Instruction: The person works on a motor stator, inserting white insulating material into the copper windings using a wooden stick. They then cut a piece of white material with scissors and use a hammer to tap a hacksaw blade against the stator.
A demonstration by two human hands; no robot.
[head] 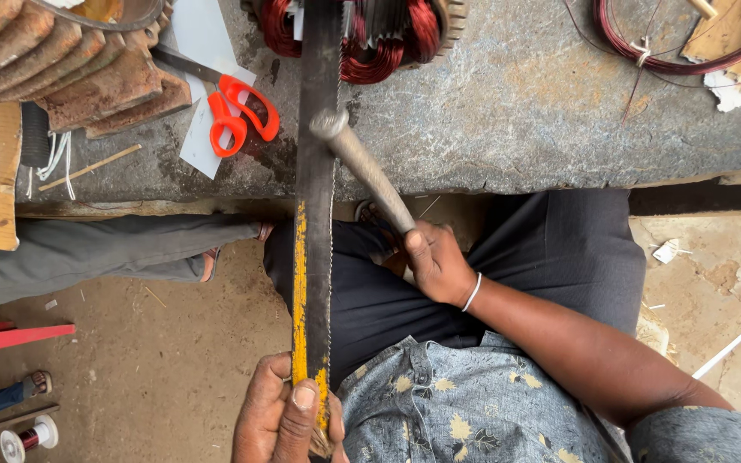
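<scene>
- Grey stone bench (542, 111) sits above our lap, with dirt floor below.
- Our left hand (289, 420) is closed around a long saw blade (315, 214) that reaches up to the red wire coil (370, 39).
- Our right hand (435, 261) grips a metal rod (362, 167), its tip touching the blade.
- We think the rod could slip and the blade's teeth could cut our thumb.
- Orange scissors (242, 116) lie on white paper (203, 86); we see no labels.

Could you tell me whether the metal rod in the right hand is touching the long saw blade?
Touching: the head view shows the metal rod's tip resting against the long saw blade, with no gap visible.
</scene>
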